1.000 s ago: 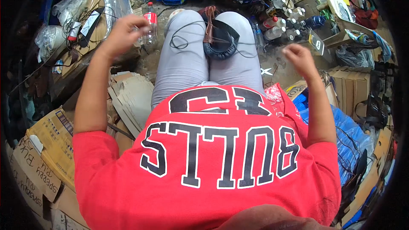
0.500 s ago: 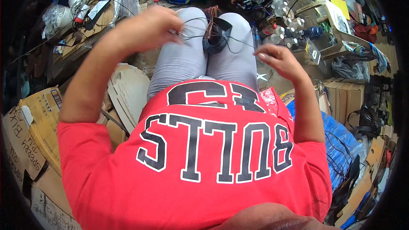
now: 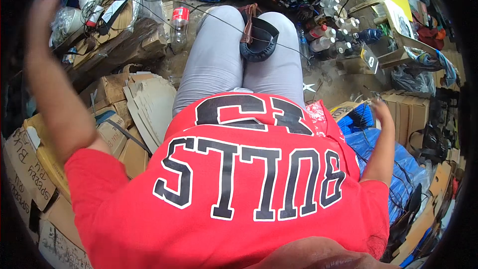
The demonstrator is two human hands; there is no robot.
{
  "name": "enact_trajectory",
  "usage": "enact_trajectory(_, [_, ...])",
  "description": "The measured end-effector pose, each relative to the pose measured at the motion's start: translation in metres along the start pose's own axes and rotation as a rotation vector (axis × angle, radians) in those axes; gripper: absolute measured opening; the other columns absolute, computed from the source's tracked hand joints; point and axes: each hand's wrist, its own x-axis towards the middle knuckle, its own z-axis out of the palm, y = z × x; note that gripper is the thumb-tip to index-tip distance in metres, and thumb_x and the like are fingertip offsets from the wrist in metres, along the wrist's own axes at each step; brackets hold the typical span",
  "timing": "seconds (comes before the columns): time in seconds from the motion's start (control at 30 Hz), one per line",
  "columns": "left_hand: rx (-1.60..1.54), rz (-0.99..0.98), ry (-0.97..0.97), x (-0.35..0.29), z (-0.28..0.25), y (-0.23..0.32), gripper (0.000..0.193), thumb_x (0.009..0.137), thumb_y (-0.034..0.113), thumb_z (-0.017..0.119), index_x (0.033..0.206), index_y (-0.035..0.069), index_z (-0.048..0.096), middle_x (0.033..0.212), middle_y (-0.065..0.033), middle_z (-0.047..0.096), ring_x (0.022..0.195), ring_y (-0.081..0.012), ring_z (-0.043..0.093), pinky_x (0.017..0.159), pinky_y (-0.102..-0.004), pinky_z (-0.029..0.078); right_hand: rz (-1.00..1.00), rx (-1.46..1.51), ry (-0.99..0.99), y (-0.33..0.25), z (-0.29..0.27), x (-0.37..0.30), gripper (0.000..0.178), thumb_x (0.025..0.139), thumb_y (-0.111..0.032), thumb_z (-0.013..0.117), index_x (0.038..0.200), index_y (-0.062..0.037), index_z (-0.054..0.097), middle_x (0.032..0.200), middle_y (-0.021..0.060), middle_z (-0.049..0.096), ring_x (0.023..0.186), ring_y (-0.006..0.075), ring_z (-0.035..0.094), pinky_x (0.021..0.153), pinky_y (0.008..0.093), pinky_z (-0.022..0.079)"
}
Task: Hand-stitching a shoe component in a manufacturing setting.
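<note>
Between my knees sits a black curved piece with a gathered, stitched-looking rim (image 3: 259, 52), perhaps part of a shoe; its kind is not certain. A brown leather strap (image 3: 248, 31) lies against its left side. A thin dark thread (image 3: 226, 21) crosses above my thighs and over the black piece, toward both sides. My left hand (image 3: 50, 0) is raised far out at the upper left, smeared by motion, so its fingers do not show clearly. Out to the right, beside the cardboard boxes, my right hand (image 3: 382, 111) has its fingers drawn together; what they hold is too small to make out.
A red-labelled plastic bottle (image 3: 180, 22) stands left of my knees. Several bottles (image 3: 323, 40) crowd the right, near a wooden stand (image 3: 393, 60). Scissors (image 3: 308, 87) lie on the floor. Cardboard (image 3: 149, 112) is stacked at left, blue plastic sheeting (image 3: 368, 144) at right.
Both hands have swung apart from above my knees, the left up and out to the left, the right outward and closer to my body. The thread's loops over the black piece have straightened.
</note>
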Motion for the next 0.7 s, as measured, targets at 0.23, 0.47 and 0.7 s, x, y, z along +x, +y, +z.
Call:
enact_trajectory(0.23, [0.031, 0.539, -0.750, -0.111, 0.285, 0.013, 0.022, 0.076, 0.016, 0.068, 0.097, 0.007, 0.068, 0.091, -0.0110, 0.065, 0.083, -0.0213, 0.063, 0.074, -0.0316, 0.049, -0.684, 0.698, -0.148, -0.372, -0.027, -0.049, 0.028, 0.081, -0.005, 0.063, 0.109, -0.0059, 0.064, 0.093, 0.0056, 0.062, 0.075, 0.0106, 0.056, 0.069, 0.0238, 0.046])
enact_trajectory(0.47, [-0.006, 0.242, -1.051, -0.106, 0.317, 0.016, 0.020, 0.081, 0.019, 0.068, 0.095, 0.005, 0.066, 0.086, -0.0039, 0.062, 0.079, -0.0105, 0.056, 0.067, -0.0277, 0.048, -0.724, 0.975, -0.221, -0.408, -0.005, -0.027, 0.012, 0.075, -0.003, 0.070, 0.087, -0.0023, 0.068, 0.087, 0.0002, 0.062, 0.081, 0.0087, 0.057, 0.074, 0.0223, 0.045])
enact_trajectory(0.7, [-0.313, 0.117, -1.184, -0.104, 0.328, -0.004, 0.023, 0.079, 0.018, 0.069, 0.095, 0.002, 0.066, 0.083, -0.0009, 0.062, 0.078, -0.0099, 0.055, 0.073, -0.0242, 0.044, -0.884, 0.849, -0.140, -0.412, 0.007, -0.027, 0.012, 0.075, -0.003, 0.071, 0.087, -0.0029, 0.068, 0.087, 0.0018, 0.060, 0.080, 0.0091, 0.055, 0.071, 0.0223, 0.045])
